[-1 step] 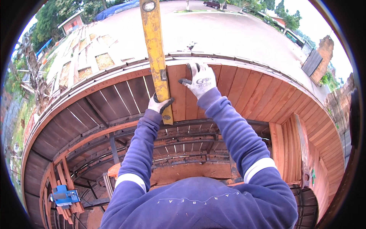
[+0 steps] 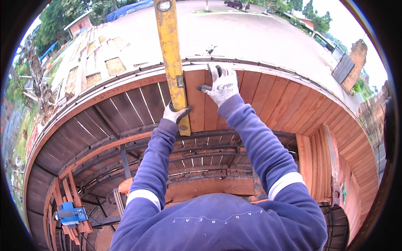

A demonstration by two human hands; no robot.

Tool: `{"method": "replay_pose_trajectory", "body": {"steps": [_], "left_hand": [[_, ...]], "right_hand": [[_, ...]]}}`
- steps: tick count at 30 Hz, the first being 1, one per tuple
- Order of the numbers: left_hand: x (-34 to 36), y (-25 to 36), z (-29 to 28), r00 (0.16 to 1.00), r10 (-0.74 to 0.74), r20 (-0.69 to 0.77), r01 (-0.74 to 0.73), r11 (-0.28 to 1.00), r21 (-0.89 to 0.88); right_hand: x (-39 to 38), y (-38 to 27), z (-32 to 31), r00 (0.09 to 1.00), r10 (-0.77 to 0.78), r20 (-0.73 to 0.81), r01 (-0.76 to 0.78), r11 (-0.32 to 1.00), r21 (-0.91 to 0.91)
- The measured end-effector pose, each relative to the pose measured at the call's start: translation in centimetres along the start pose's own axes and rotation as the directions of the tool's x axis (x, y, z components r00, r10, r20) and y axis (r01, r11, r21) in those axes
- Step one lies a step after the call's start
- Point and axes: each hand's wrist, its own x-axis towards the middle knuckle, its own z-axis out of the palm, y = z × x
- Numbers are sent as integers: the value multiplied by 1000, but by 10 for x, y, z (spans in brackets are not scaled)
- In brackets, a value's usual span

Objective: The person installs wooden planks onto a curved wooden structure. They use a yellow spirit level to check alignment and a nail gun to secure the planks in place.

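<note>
A long yellow spirit level [image 2: 171,54], worn and scuffed, stretches away from me across the edge of the reddish wooden planks [image 2: 268,98]. Near its close end, my left hand [image 2: 176,114], in a white and dark glove, is closed round it with the thumb over the top. Just to the right, my right hand [image 2: 224,87], gloved the same way, lies on the planks near their far ends. Its thumb and fingers are apart and hold nothing. A single plank [image 2: 194,94] shows between the level and my right hand.
Left of the level, dark slats [image 2: 121,106] show gaps of light. Beneath the planks are curved dark metal bars [image 2: 205,155]. A blue power tool [image 2: 72,214] sits on wooden strips at lower left. Stacked boards [image 2: 320,163] stand at right. Beyond the rim lies pale paving [image 2: 243,35].
My right hand has shifted very slightly toward me on the planks. My left hand and the level are almost where they were.
</note>
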Motion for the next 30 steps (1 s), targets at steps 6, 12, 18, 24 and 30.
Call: {"method": "replay_pose_trajectory", "body": {"steps": [6,12,18,24,30], "left_hand": [[2,-13,0,997,64,-34,-66,997,-47],[1,-3,11,999,33,-30,-35,998,-50],[7,-4,5,996,89,-19,-91,989,-119],[6,-1,11,996,77,-53,-78,997,-28],[5,-19,11,993,73,-90,-75,997,-24]], "right_hand": [[21,11,-16,973,-197,120,194,980,36],[27,33,6,969,-244,-27,237,902,359],[34,34,7,966,-258,17,230,889,397],[31,33,4,964,-257,63,213,896,390],[29,29,1,966,-241,93,194,915,355]]}}
